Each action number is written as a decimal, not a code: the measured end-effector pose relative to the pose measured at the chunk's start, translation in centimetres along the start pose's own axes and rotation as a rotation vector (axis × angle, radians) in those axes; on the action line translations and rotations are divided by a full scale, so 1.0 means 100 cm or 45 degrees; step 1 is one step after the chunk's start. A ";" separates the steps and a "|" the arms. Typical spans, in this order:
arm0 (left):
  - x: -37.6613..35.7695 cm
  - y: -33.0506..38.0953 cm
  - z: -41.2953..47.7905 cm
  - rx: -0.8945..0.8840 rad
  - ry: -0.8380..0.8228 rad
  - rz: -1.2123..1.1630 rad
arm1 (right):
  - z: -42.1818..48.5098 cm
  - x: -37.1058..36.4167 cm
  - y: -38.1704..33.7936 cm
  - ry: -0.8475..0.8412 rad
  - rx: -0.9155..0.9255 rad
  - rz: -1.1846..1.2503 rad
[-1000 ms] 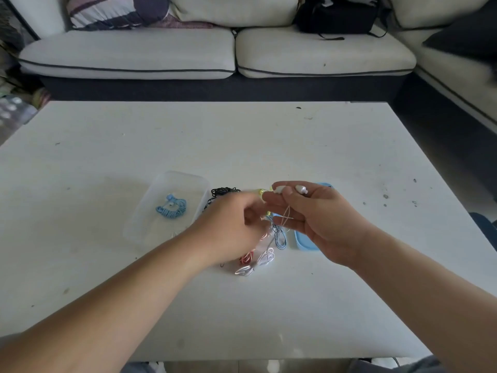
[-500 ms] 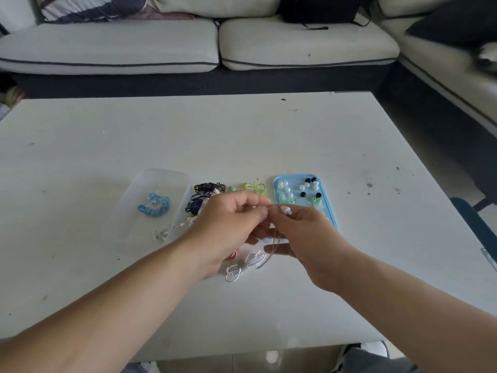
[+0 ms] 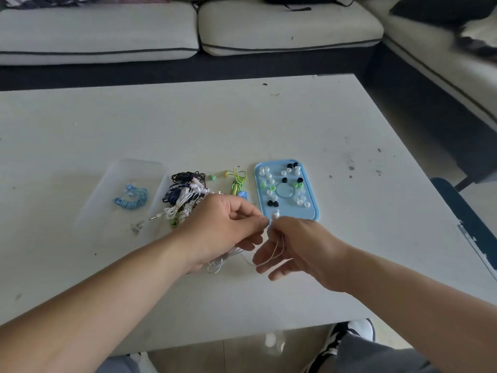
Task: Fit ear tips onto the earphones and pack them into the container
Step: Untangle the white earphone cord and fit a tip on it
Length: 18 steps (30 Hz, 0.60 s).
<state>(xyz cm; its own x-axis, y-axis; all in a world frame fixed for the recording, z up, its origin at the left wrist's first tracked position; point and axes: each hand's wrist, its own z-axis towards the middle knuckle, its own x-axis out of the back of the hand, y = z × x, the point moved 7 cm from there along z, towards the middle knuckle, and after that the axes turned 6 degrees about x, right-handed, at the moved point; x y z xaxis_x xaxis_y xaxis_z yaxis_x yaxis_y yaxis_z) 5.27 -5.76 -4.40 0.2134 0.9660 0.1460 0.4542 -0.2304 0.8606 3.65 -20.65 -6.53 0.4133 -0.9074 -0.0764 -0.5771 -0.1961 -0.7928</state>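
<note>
left hand [image 3: 226,224] pinched white earphone [image 3: 275,213] at blue tray's [image 3: 309,184] near edge | right hand [image 3: 298,246] pinched it too, lower fingers now splayed | hands had cleared tray since a second ago | clear container [image 3: 134,168] left of tray held blue earphones [image 3: 131,200]

1. Left hand [image 3: 223,227] and right hand [image 3: 301,243] are bare, and so are both forearms [image 3: 403,305].
2. Grey trousers [image 3: 376,356] show down low.
3. There's a black-and-white sneaker [image 3: 349,332], laced, just beside them.
</note>
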 end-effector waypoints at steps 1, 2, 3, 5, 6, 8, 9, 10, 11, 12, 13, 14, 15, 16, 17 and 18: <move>0.000 0.001 0.000 -0.020 0.025 0.008 | 0.000 0.000 0.000 -0.026 0.006 0.010; 0.001 0.002 0.000 -0.040 0.049 0.003 | 0.000 -0.002 -0.001 -0.056 0.018 0.010; 0.002 0.004 0.000 -0.062 0.069 -0.006 | 0.000 -0.003 -0.002 -0.081 0.030 0.007; 0.003 0.005 0.001 -0.086 0.089 -0.024 | -0.002 -0.005 -0.001 -0.096 0.049 0.016; 0.003 0.005 0.001 -0.086 0.091 -0.033 | -0.002 -0.006 0.000 -0.096 0.056 0.030; 0.003 0.005 0.002 -0.083 0.080 -0.047 | -0.004 -0.011 0.002 -0.123 0.068 0.086; 0.003 0.005 0.002 -0.080 0.074 -0.060 | -0.004 -0.014 0.002 -0.140 0.073 0.114; 0.003 0.005 0.002 -0.072 0.070 -0.075 | -0.004 -0.016 0.002 -0.145 0.082 0.138; 0.002 0.006 0.002 -0.062 0.069 -0.085 | -0.003 -0.016 0.001 -0.138 0.094 0.156; 0.002 0.006 0.002 -0.049 0.075 -0.090 | -0.002 -0.016 0.001 -0.128 0.107 0.169; 0.002 0.006 0.002 -0.034 0.084 -0.097 | -0.001 -0.015 -0.001 -0.121 0.119 0.178; 0.003 0.005 0.002 -0.018 0.089 -0.119 | 0.000 -0.015 -0.002 -0.120 0.128 0.185; 0.004 0.004 0.003 -0.002 0.092 -0.154 | 0.000 -0.014 -0.003 -0.122 0.133 0.189; 0.005 0.003 0.003 0.015 0.097 -0.194 | 0.001 -0.014 -0.003 -0.127 0.135 0.187; 0.007 0.001 0.004 0.026 0.102 -0.228 | 0.001 -0.014 -0.004 -0.131 0.134 0.181; 0.007 0.001 0.004 0.033 0.103 -0.241 | 0.001 -0.014 -0.004 -0.135 0.132 0.173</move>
<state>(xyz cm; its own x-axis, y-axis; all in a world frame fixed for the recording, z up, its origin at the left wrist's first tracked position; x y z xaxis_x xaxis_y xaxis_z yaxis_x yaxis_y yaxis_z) 5.80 -5.16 -4.42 0.0522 0.9984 0.0224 0.5016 -0.0456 0.8639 3.37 -19.22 -6.19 0.4116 -0.8776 -0.2458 -0.5593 -0.0303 -0.8284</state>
